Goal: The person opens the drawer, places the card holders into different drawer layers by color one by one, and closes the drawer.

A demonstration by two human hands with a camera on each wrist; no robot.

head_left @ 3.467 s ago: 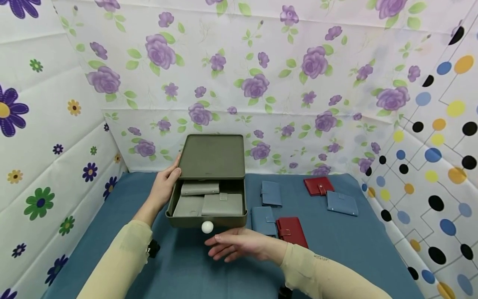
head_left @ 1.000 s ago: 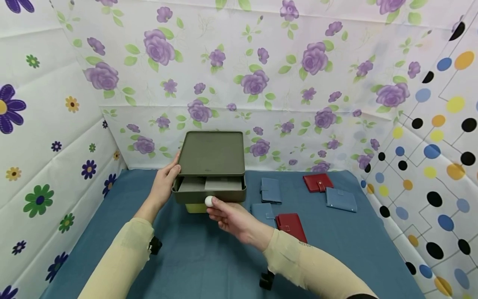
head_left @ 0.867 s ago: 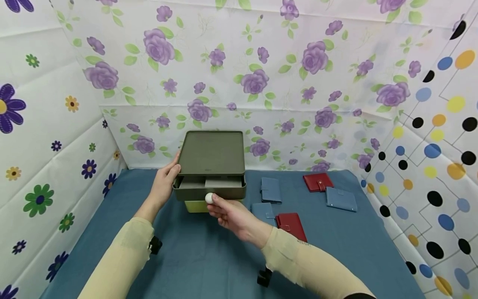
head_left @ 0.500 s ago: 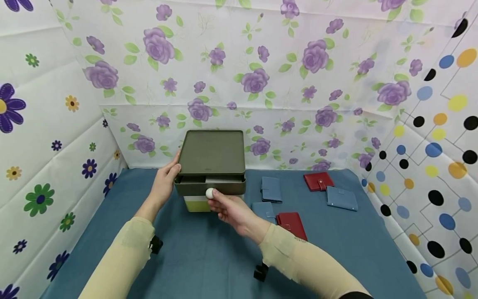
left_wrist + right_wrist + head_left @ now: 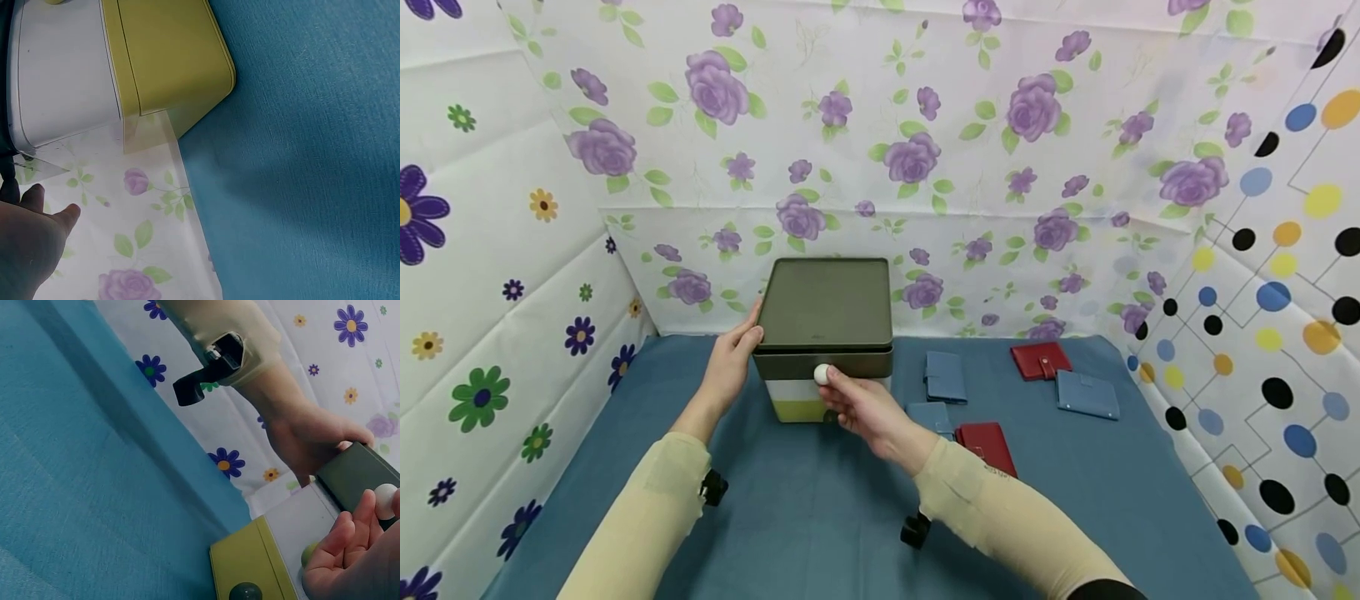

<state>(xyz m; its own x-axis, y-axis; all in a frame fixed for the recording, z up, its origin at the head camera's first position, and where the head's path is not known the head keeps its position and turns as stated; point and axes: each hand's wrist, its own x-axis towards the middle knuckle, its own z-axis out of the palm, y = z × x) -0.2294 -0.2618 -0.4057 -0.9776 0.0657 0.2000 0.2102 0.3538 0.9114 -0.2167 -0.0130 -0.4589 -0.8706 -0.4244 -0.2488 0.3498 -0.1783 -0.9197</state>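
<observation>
A small three-drawer cabinet (image 5: 825, 302) with a dark olive top stands against the back wall. Its top drawer (image 5: 782, 367) is olive, the middle one (image 5: 787, 390) white, the lowest (image 5: 178, 56) yellow. My right hand (image 5: 880, 421) pinches the round white knob (image 5: 821, 374) of the top drawer, which sits nearly flush under the lid. In the right wrist view, curled fingers (image 5: 350, 537) lie beside that knob. My left hand (image 5: 727, 367) rests against the cabinet's upper left side, thumb near the top edge, fingers extended along the side. The drawer's contents are hidden.
Right of the cabinet, on the blue cloth (image 5: 790, 517), lie a blue wallet (image 5: 945, 377), another blue wallet (image 5: 931, 416) and a red wallet (image 5: 987, 447). Farther right are a red wallet (image 5: 1041, 361) and a blue wallet (image 5: 1087, 394). Patterned sheets (image 5: 970, 208) enclose the sides.
The top drawer, pulled far out with grey wallets showing, has slid back into the cabinet. My right hand came to its knob and moved inward with it. My left hand stayed.
</observation>
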